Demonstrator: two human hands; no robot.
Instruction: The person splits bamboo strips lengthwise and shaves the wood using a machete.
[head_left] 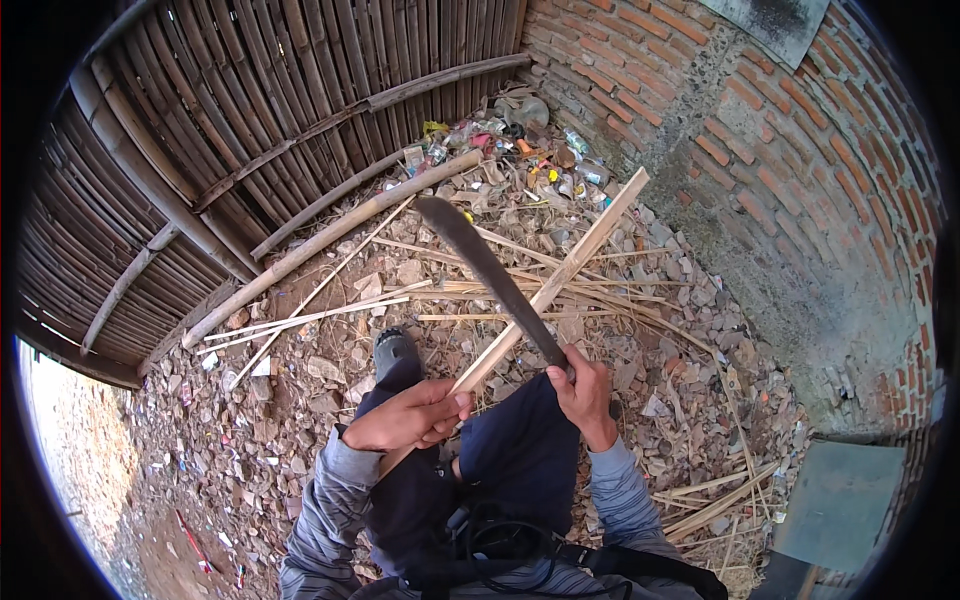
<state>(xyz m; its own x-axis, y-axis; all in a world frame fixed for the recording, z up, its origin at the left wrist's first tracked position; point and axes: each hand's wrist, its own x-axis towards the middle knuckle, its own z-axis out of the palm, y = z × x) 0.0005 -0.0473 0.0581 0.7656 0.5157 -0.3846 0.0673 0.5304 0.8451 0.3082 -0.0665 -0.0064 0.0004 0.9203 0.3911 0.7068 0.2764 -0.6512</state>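
Note:
My left hand (pixel 410 416) grips the near end of a long split bamboo strip (pixel 580 250) that slants up and to the right toward the brick wall. My right hand (pixel 580 385) holds the handle of a dark curved machete (pixel 480 260). Its blade points up and to the left and crosses over the strip near the middle. My legs in dark trousers and one shoe (pixel 392 348) show below the hands.
Several thin bamboo slivers (pixel 300 322) and a long bamboo pole (pixel 330 240) lie on rubble-strewn ground. A woven bamboo fence (pixel 220 120) stands at left, a brick wall (pixel 780 150) at right. Litter (pixel 500 140) piles in the far corner.

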